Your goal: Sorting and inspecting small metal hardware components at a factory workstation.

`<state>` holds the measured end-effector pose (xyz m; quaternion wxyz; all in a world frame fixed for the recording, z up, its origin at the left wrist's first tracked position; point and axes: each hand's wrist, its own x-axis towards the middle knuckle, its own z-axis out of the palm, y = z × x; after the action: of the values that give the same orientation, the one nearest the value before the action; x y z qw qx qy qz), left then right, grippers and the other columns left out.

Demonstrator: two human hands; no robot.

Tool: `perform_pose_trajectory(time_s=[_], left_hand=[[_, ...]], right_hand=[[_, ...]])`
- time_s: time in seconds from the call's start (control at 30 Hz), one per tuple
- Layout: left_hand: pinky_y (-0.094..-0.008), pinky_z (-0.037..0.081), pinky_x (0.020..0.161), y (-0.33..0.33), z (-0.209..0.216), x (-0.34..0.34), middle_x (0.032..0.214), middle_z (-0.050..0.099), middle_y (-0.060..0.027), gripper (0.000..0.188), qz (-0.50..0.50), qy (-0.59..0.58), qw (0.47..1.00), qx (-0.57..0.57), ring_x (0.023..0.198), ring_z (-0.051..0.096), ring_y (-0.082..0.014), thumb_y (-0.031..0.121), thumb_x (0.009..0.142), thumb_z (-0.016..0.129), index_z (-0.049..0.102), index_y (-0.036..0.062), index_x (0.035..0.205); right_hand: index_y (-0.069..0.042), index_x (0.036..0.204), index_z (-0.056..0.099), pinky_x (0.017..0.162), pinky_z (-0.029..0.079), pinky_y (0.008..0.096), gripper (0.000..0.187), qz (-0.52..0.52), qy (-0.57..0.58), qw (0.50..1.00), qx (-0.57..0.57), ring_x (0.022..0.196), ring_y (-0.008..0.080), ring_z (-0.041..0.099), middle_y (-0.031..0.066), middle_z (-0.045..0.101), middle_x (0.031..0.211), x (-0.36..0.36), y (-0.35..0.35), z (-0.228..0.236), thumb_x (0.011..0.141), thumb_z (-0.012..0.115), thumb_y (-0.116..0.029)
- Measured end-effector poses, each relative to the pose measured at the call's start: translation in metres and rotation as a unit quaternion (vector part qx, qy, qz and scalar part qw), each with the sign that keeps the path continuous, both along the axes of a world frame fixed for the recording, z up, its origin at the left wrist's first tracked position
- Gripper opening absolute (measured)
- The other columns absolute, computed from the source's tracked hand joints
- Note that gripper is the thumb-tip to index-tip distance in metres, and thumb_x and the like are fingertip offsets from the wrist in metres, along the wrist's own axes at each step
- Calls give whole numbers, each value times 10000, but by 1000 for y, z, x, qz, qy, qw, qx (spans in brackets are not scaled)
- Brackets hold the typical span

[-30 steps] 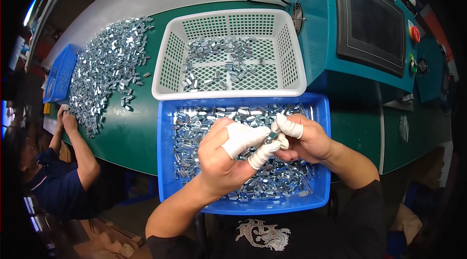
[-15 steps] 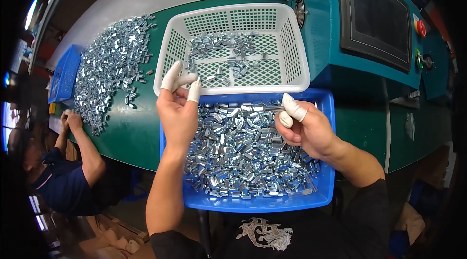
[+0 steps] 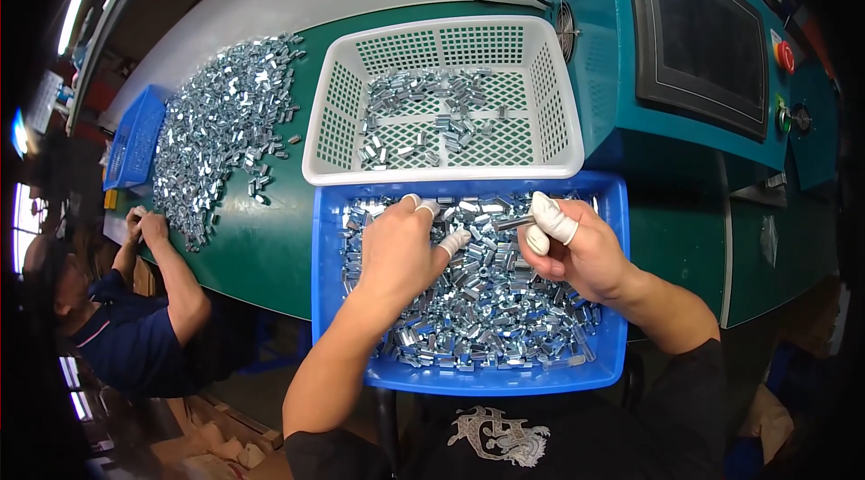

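Observation:
Over the blue tub (image 3: 468,379), my left hand (image 3: 401,250) reaches down to a heap of small shiny metal sleeves, hex-sided like long nuts (image 3: 487,322). Its thumb stands apart from the fingers, with nothing visible between them; the fingertips touch or nearly touch the heap. White finger cots cover several fingertips on both hands. Above the tub's right side, my right hand (image 3: 577,246) pinches a thin metal rod (image 3: 515,222) between thumb and fingers, its free end pointing left. Whether a sleeve sits on the rod is too small to tell.
A white mesh basket (image 3: 443,176) with some of the same sleeves stands behind the tub. To the left lie a big loose pile of sleeves (image 3: 221,119) and a blue basket (image 3: 135,142). A co-worker's hands (image 3: 149,223) are beside it. A teal machine (image 3: 590,74) with a screen stands right.
My left hand has moved from the white basket's front rim down and right to the sleeves in the tub. My right hand still holds the rod, almost in place. The whole view has shifted slightly.

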<state>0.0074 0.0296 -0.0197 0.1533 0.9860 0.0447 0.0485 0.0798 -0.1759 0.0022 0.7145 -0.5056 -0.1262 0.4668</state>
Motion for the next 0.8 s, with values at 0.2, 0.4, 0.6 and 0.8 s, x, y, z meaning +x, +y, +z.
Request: perform_pose_trajectory(time_s=[0.2,0.4,0.6,0.8], left_hand=[[-387,490,644,2,11,-2,768,590,-105,307,-37,25,998,-34,715,606,-288,281,681,749,673,23,829],[-393,494,678,-5,11,-6,792,595,-97,198,-66,40,994,-73,772,598,-279,206,702,701,679,41,809],[-364,492,681,-6,12,-4,792,596,-89,174,-128,-5,992,-18,783,570,-260,169,693,692,683,43,813],[-326,443,576,-5,16,-3,692,550,-75,162,-123,-38,982,-135,657,555,-228,76,670,749,655,28,793]], right_hand=[[-87,717,462,453,277,198,381,-12,-23,1000,-12,462,58,332,14,436,561,-1,-1,-3,980,362,-344],[-84,702,468,450,272,199,383,-18,-41,999,-25,457,56,332,10,442,558,-2,-1,0,979,372,-331],[-83,692,492,434,277,185,396,-34,-76,996,-42,447,38,340,3,490,568,-3,1,3,978,375,-331],[-81,695,520,433,288,176,396,-43,-77,996,-16,451,26,359,-6,506,568,-3,1,0,976,397,-332]])
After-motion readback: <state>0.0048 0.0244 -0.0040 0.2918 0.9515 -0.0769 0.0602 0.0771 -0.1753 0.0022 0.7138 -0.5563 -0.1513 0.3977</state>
